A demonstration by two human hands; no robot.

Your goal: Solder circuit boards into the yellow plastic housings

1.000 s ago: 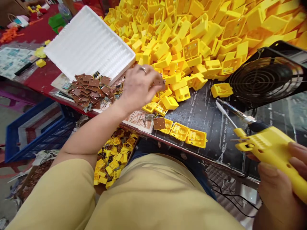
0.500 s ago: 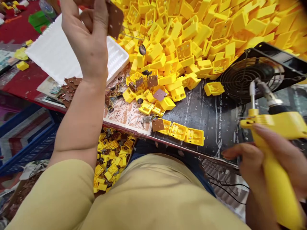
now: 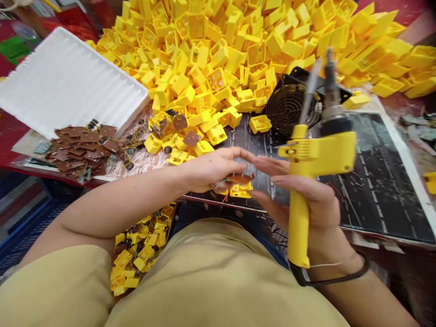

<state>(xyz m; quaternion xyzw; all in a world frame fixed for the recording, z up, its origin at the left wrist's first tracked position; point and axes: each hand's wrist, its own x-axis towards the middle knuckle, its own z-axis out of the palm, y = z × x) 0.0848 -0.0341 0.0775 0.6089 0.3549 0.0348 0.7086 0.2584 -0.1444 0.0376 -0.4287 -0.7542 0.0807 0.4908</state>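
Board (image 3: 242,179) at 3 to 4 o'clock of left hand (image 3: 218,169), at its fingertips; 9 to 10 o'clock of right hand (image 3: 318,200). Left grip: thumb and fingers nearly together, pinching the board's edge; blurred, exact contact unclear. Right grip: closed around handle of yellow soldering gun (image 3: 299,222), tip toward 12; fingers reach toward 9, apart from each other, near the board. Can't tell if they touch it. Open yellow housings (image 3: 241,191) just below board at 6, partly covered. Brown board pile (image 3: 83,150) at 9, white foam tray (image 3: 73,86) at 10, yellow housing heap (image 3: 204,59) at 11 to 12, black fan (image 3: 289,106) between 1 and 2.
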